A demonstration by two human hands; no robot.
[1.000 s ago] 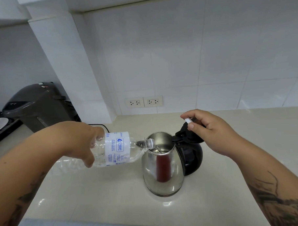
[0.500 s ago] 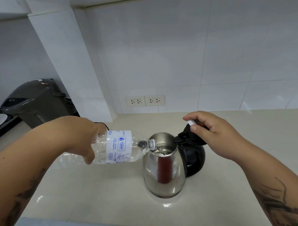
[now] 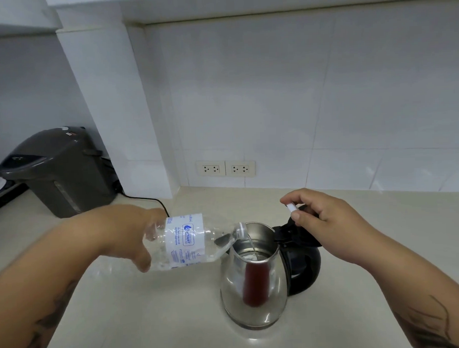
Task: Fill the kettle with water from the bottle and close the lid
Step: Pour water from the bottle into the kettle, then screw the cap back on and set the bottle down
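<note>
A steel kettle [image 3: 254,283] with a black handle stands on the pale counter, its black lid [image 3: 291,230] raised at the right side. My left hand [image 3: 128,236] grips a clear plastic water bottle [image 3: 185,241] with a white and blue label, tipped almost flat. The bottle's mouth rests over the kettle's rim and a thin stream of water falls inside. My right hand [image 3: 320,222] hovers at the raised lid and pinches the small white bottle cap [image 3: 292,207] between thumb and forefinger.
A dark grey hot-water dispenser [image 3: 57,170] stands at the back left, its black cord [image 3: 148,201] trailing across the counter behind my left hand. Two wall sockets [image 3: 225,169] sit low on the white tiled wall. A white pillar juts out left of them.
The view has tilted up a little. The bottle has tipped slightly more, and water now runs visibly into the kettle. Both hands keep their grips.
</note>
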